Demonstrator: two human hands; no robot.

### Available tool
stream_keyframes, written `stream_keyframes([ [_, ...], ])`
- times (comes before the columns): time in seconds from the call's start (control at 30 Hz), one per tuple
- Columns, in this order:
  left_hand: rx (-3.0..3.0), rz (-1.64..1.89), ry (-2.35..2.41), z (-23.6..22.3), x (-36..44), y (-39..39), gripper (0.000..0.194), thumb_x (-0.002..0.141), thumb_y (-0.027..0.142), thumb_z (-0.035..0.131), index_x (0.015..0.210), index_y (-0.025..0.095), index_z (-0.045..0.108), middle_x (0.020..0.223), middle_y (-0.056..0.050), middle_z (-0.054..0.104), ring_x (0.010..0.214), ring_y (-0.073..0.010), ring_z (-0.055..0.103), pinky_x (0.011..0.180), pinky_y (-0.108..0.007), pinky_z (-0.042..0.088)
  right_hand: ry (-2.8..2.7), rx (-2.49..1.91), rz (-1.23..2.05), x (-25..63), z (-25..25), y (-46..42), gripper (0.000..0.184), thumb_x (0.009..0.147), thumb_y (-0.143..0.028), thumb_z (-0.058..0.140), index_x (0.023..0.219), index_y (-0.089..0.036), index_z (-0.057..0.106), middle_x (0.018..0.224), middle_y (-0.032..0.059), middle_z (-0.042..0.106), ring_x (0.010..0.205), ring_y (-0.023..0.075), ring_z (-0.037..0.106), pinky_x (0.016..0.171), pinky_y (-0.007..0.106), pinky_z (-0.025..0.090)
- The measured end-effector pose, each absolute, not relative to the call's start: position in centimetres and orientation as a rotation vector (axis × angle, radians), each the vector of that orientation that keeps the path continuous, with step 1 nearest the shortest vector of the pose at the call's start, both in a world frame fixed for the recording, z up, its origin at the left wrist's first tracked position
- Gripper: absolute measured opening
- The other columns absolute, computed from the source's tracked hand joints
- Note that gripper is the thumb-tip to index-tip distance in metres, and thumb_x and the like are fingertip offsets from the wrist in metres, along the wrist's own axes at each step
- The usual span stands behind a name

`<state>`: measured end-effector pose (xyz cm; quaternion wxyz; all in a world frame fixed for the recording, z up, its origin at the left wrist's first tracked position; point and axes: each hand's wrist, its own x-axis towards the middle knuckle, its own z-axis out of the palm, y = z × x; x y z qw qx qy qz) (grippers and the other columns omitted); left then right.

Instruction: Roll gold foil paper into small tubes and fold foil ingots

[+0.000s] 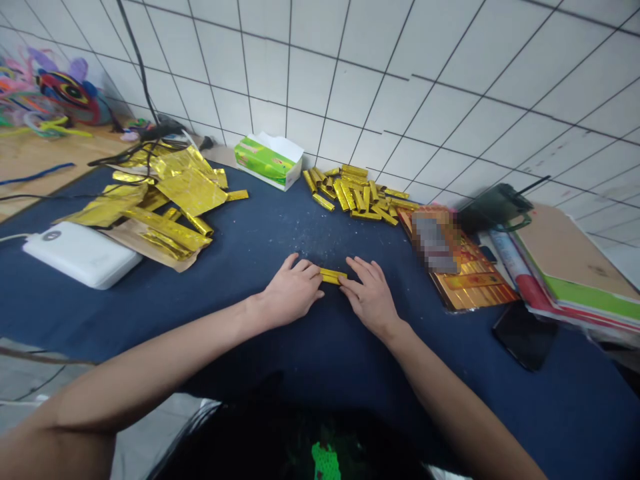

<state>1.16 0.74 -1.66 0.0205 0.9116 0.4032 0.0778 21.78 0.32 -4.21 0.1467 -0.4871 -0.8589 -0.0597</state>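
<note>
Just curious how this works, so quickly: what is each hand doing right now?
Left hand: open, fingertips against the left end of a folded gold foil strip.
Right hand: open, fingertips against its right end.

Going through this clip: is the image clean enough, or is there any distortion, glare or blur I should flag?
Head view: wide-angle distortion bends the wall tile lines; gold foil sheets show bright glare; a pixelated patch covers part of the red-and-gold packet; the left hand and right hand look sharp under even light with soft shadows.
</note>
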Motion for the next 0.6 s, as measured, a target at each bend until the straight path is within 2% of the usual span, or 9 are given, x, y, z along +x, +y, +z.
stream_keyframes([
  [0.1, 2.814, 0.222, 1.239, -1.4, 1.1, 1.3, 0.025, 0.087, 0.026, 0.041, 0.097, 0.015, 0.063, 0.099, -0.007, 0.061, 0.098, -0.0219, 0.051, 0.096, -0.043, 0.029, -2.456, -1.404, -0.154, 21.9, -4.3, 0.5, 0.022, 0.086, -0.028, 0.049, 0.094, -0.025, 0.069, 0.125, 0.0077, 0.056, 0.119, 0.0233, 0.044, 0.100, 0.047, 0.031],
  [0.2, 2.771, 0.221, 1.252, -1.4, 1.2, 2.0, 0.028, 0.089, 0.025, 0.037, 0.084, 0.017, 0.064, 0.092, -0.006, 0.060, 0.090, -0.0207, 0.052, 0.084, -0.038, 0.037, -2.428, -1.410, -0.122, 21.8, -4.3, 0.6, 0.023, 0.086, -0.030, 0.049, 0.093, -0.025, 0.070, 0.120, 0.0072, 0.059, 0.116, 0.0234, 0.047, 0.096, 0.046, 0.035],
  [0.3, 2.680, 0.259, 1.348, -1.6, 1.6, 3.1, 0.024, 0.087, 0.028, 0.043, 0.078, 0.017, 0.062, 0.086, -0.005, 0.059, 0.086, -0.0208, 0.053, 0.074, -0.034, 0.040, -2.396, -1.383, -0.092, 21.7, -4.2, 0.8, 0.023, 0.085, -0.029, 0.049, 0.089, -0.023, 0.071, 0.114, 0.0073, 0.062, 0.110, 0.0225, 0.051, 0.092, 0.042, 0.040],
  [0.4, 2.559, 0.273, 1.491, -1.7, 2.2, 4.0, 0.016, 0.082, 0.030, 0.052, 0.085, 0.015, 0.057, 0.088, -0.006, 0.058, 0.086, -0.0215, 0.054, 0.073, -0.033, 0.041, -2.392, -1.380, -0.077, 21.7, -4.3, 0.9, 0.023, 0.085, -0.029, 0.049, 0.087, -0.022, 0.071, 0.113, 0.0075, 0.063, 0.109, 0.0225, 0.051, 0.092, 0.042, 0.041],
  [0.5, 2.504, 0.209, 1.593, -1.5, 2.4, 4.5, 0.028, 0.079, 0.036, 0.056, 0.095, 0.013, 0.053, 0.089, -0.009, 0.059, 0.086, -0.0238, 0.056, 0.073, -0.035, 0.043, -2.406, -1.388, -0.068, 21.7, -4.5, 0.9, 0.022, 0.085, -0.028, 0.049, 0.087, -0.022, 0.070, 0.114, 0.0078, 0.062, 0.111, 0.0230, 0.051, 0.092, 0.043, 0.040],
  [0.6, 2.553, 0.157, 1.579, -1.5, 2.3, 4.2, 0.026, 0.080, 0.038, 0.053, 0.090, 0.013, 0.054, 0.088, -0.010, 0.060, 0.085, -0.0250, 0.057, 0.073, -0.036, 0.044, -2.393, -1.390, -0.076, 21.7, -4.6, 0.9, 0.022, 0.085, -0.028, 0.049, 0.087, -0.022, 0.070, 0.114, 0.0076, 0.062, 0.110, 0.0231, 0.052, 0.092, 0.044, 0.040],
])
